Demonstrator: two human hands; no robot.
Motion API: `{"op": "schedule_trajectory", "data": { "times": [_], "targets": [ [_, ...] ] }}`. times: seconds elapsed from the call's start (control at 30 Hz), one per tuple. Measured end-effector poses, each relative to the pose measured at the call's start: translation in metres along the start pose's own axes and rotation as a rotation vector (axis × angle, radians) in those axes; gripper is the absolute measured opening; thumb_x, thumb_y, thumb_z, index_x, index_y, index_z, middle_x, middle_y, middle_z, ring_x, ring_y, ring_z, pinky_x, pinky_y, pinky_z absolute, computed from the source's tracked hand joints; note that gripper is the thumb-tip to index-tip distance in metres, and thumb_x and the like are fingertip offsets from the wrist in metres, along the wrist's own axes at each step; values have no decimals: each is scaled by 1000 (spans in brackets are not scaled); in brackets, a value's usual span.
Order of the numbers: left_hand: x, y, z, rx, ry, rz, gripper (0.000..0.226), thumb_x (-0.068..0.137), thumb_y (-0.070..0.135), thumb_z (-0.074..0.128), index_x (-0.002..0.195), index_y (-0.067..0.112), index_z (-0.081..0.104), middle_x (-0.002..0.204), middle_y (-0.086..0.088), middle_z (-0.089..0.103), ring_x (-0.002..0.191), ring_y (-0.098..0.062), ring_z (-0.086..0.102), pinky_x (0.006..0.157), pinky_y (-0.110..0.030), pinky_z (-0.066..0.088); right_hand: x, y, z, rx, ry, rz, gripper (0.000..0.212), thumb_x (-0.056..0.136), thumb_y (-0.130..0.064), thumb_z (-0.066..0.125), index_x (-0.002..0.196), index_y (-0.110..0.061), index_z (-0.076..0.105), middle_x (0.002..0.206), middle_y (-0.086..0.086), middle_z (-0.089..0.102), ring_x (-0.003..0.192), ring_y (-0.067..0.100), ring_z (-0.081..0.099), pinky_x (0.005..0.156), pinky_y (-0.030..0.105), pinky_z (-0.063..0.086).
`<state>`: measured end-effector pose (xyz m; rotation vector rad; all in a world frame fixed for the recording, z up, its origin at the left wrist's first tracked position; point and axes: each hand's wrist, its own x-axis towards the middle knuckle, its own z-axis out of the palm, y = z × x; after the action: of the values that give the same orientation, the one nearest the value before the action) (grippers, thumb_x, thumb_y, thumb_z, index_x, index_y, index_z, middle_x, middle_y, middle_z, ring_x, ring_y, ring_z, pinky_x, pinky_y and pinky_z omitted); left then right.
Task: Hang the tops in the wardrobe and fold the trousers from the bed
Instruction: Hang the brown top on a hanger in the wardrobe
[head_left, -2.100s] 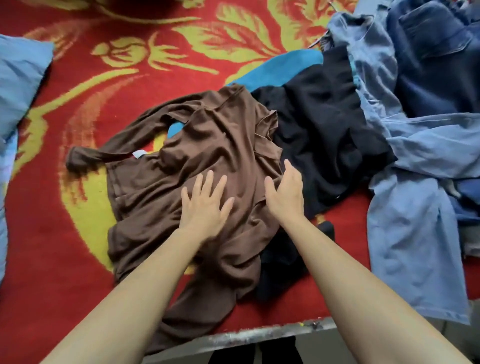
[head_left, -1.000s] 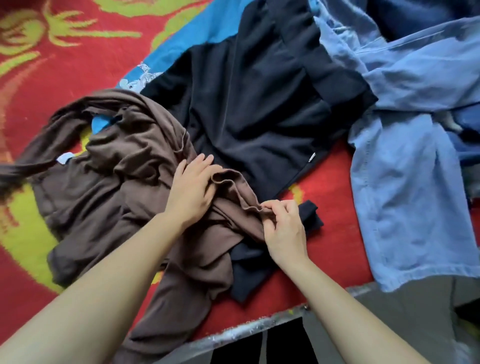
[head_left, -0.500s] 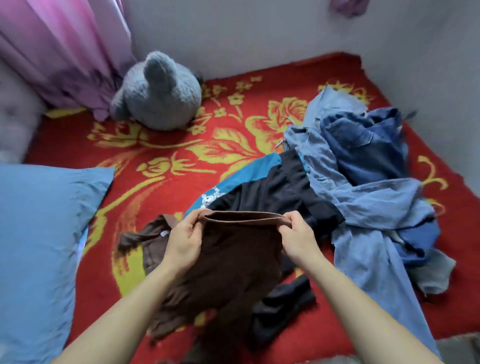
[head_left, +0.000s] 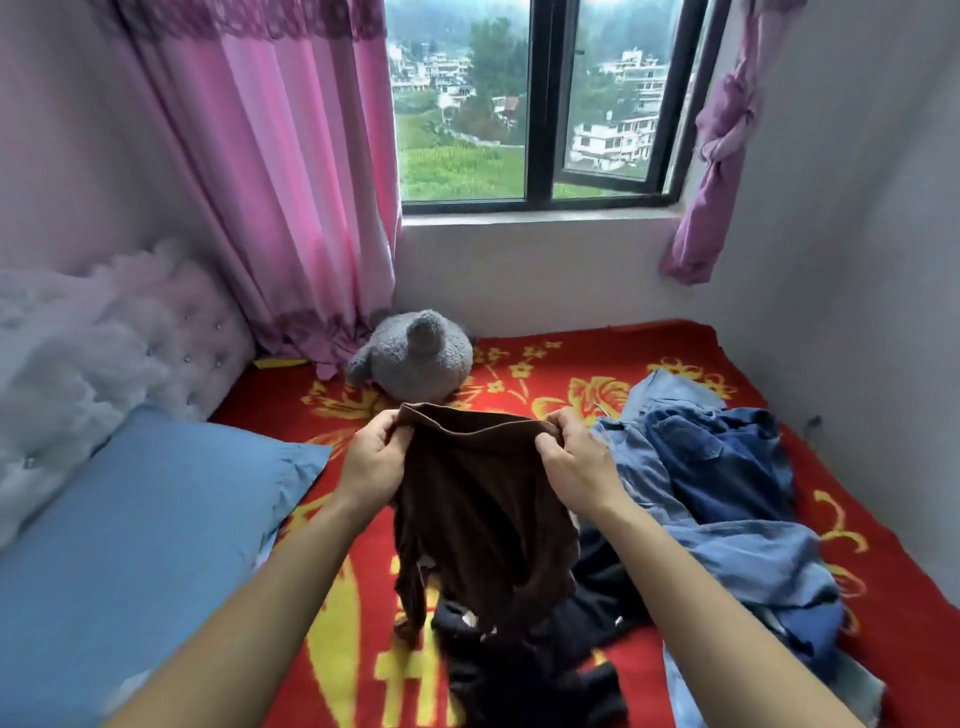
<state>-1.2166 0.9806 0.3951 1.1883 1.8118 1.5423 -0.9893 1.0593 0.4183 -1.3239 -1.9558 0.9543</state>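
Observation:
A brown top (head_left: 483, 514) hangs in the air above the bed, held up by one stretched edge. My left hand (head_left: 375, 462) grips that edge on the left and my right hand (head_left: 576, 462) grips it on the right. Below it a dark navy garment (head_left: 530, 670) lies crumpled on the red blanket (head_left: 883, 613). To the right lies a heap of denim garments (head_left: 727, 493), light blue and darker blue; I cannot tell which are trousers.
A blue pillow (head_left: 140, 545) fills the left side of the bed. A grey plush toy (head_left: 415, 358) sits at the far end under the window (head_left: 530, 98). Pink curtains (head_left: 280, 171) hang at the left; a white wall bounds the right.
Both hands pinched an edge of the brown top on the bed and lifted it up. My head rose, bringing the window and the curtains into view.

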Motion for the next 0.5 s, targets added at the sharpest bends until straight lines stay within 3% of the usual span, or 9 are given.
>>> {"op": "schedule_trajectory", "data": {
  "times": [0.1,0.27,0.43,0.5],
  "targets": [
    [-52,-12,2,-17,50,-121,13,97,25,57,95,22,69,92,2,73,84,-7,64,79,-32,52,-26,14,1,8,-91,11,6,91,-21,53,86,-24,51,79,-7,58,82,18,54,73,32,36],
    [-133,-37,5,33,140,-254,18,99,23,55,92,23,71,85,7,72,78,-10,61,68,-32,47,-55,40,3,48,-209,-6,6,91,-21,54,86,-23,57,83,-5,62,85,19,58,72,33,39],
    [-245,-35,22,25,376,-391,22,97,9,56,87,20,72,76,11,69,75,-6,58,69,-25,46,-103,78,3,72,-456,-88,12,87,-17,57,84,-27,62,79,-11,64,79,10,57,73,28,42],
    [-296,-24,29,59,477,-411,22,97,6,55,90,19,71,73,15,68,71,-1,58,66,-16,46,-125,89,11,90,-554,-136,12,86,-15,58,82,-25,64,74,-9,63,75,9,57,71,29,43]
  ]
}}
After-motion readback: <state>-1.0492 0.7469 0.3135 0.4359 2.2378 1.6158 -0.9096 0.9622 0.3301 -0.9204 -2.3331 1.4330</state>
